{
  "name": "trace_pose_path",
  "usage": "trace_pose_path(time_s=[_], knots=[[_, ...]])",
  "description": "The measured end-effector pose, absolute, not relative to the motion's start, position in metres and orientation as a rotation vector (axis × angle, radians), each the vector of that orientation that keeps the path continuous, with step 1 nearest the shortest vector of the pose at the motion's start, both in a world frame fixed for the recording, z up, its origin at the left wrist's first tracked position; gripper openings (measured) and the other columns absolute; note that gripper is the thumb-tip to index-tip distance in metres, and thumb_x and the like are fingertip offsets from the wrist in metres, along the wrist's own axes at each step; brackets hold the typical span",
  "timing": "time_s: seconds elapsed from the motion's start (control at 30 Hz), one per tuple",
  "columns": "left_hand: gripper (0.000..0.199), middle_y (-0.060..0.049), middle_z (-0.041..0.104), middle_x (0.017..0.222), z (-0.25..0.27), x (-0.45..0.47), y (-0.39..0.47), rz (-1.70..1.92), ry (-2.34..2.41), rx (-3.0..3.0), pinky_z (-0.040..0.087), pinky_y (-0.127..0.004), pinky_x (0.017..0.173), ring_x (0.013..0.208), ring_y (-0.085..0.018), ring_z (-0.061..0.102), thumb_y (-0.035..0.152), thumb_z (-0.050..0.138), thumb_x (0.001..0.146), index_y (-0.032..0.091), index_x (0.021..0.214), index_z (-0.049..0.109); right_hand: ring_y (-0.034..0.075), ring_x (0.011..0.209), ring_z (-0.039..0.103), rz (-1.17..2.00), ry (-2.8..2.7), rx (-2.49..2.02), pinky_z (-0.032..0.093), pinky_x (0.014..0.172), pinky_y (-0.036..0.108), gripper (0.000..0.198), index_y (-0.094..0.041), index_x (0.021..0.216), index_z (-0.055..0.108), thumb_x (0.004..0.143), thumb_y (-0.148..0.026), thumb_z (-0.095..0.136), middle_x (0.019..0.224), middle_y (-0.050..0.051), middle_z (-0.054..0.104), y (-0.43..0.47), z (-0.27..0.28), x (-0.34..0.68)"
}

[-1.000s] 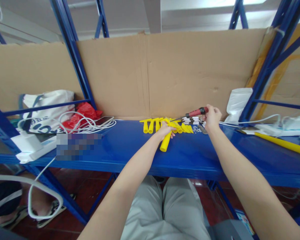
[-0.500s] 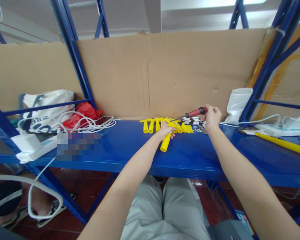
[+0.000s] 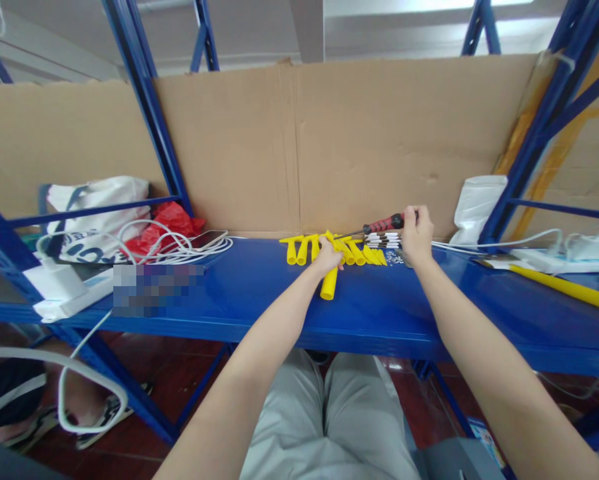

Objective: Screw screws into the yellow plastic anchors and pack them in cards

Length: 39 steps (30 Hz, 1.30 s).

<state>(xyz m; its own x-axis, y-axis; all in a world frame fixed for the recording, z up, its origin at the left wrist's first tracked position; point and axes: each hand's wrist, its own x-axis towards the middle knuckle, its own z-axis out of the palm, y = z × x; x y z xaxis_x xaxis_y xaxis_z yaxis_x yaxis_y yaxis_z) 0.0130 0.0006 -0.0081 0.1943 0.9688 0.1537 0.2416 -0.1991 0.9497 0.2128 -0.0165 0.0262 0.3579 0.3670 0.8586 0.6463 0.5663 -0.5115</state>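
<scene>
My left hand [image 3: 328, 257] grips a yellow plastic tube [image 3: 330, 285] that lies on the blue metal shelf [image 3: 259, 293]. My right hand [image 3: 416, 235] holds a screwdriver with a red and black handle [image 3: 383, 224], its metal shaft pointing left toward the top of the tube. Behind the tube, a row of several more yellow pieces [image 3: 309, 247] lies along the shelf. A stack of small white and black pieces [image 3: 382, 239] sits under the screwdriver handle.
Brown cardboard [image 3: 299, 147] backs the shelf. At left lie a white bag [image 3: 92, 213], red plastic [image 3: 166, 223], white cables [image 3: 179, 247] and a white charger block [image 3: 56, 287]. At right are a white pouch [image 3: 476, 203], a power strip [image 3: 554, 257] and a yellow rod [image 3: 564, 288].
The view has shifted slightly. My right hand and the screwdriver have moved a little left, toward the tube. My left hand keeps its grip.
</scene>
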Motion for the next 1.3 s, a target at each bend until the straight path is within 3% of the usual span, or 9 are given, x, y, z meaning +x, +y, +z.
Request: trace_pose_path(time_s=[0.23,0.53,0.77,0.9,1.1,1.3], knots=[[0.034,0.006,0.05,0.076,-0.005,0.009,0.0,1.117,1.191,1.635,0.047,-0.02,0.047,0.04,-0.004,0.049,0.005,0.047,0.084,0.022,0.1,0.022,0.015,0.067,0.051,-0.076,-1.175,-1.02,0.041,0.065,0.029,0.038,-0.021,0.072,0.047,0.081,-0.058,0.047,0.065,-0.001,0.05,-0.008,0.029,0.212],[0.033,0.007,0.05,0.066,-0.003,0.008,-0.002,1.064,1.268,1.694,0.046,-0.019,0.045,0.039,-0.006,0.049,0.007,0.043,0.087,0.019,0.109,0.021,0.012,0.058,0.049,0.078,-1.152,-0.997,0.039,0.053,0.026,0.041,-0.021,0.072,0.047,0.074,-0.061,0.056,0.06,-0.003,0.046,-0.008,0.03,0.212],[0.034,0.004,0.053,0.067,-0.004,0.007,0.0,1.062,1.293,1.753,0.047,-0.02,0.046,0.043,-0.008,0.052,0.009,0.042,0.087,0.019,0.111,0.02,0.01,0.036,0.037,0.393,-1.111,-0.964,0.026,0.036,0.024,0.043,-0.023,0.08,0.047,0.068,-0.06,0.064,0.045,-0.008,0.039,-0.014,0.033,0.207],[0.035,0.004,0.053,0.066,-0.004,0.005,0.002,1.066,1.313,1.75,0.048,-0.022,0.048,0.044,-0.009,0.052,0.008,0.043,0.086,0.018,0.111,0.021,0.01,0.037,0.038,0.395,-1.14,-0.938,0.025,0.036,0.024,0.043,-0.023,0.077,0.046,0.069,-0.062,0.062,0.045,-0.008,0.038,-0.012,0.03,0.21],[0.037,0.004,0.052,0.069,-0.004,0.003,0.003,1.097,1.334,1.755,0.048,-0.023,0.047,0.042,-0.009,0.051,0.007,0.044,0.083,0.018,0.111,0.021,0.01,0.033,0.036,0.524,-1.156,-0.98,0.022,0.033,0.022,0.033,-0.023,0.079,0.045,0.07,-0.05,0.063,0.042,-0.009,0.039,-0.017,0.033,0.206],[0.04,0.0,0.056,0.073,-0.005,0.002,0.004,1.084,1.352,1.757,0.049,-0.023,0.049,0.046,-0.01,0.054,0.01,0.045,0.083,0.018,0.113,0.02,0.009,0.035,0.036,0.426,-1.16,-1.016,0.023,0.035,0.023,0.035,-0.023,0.073,0.044,0.071,-0.053,0.062,0.04,-0.008,0.036,-0.02,0.032,0.204]])
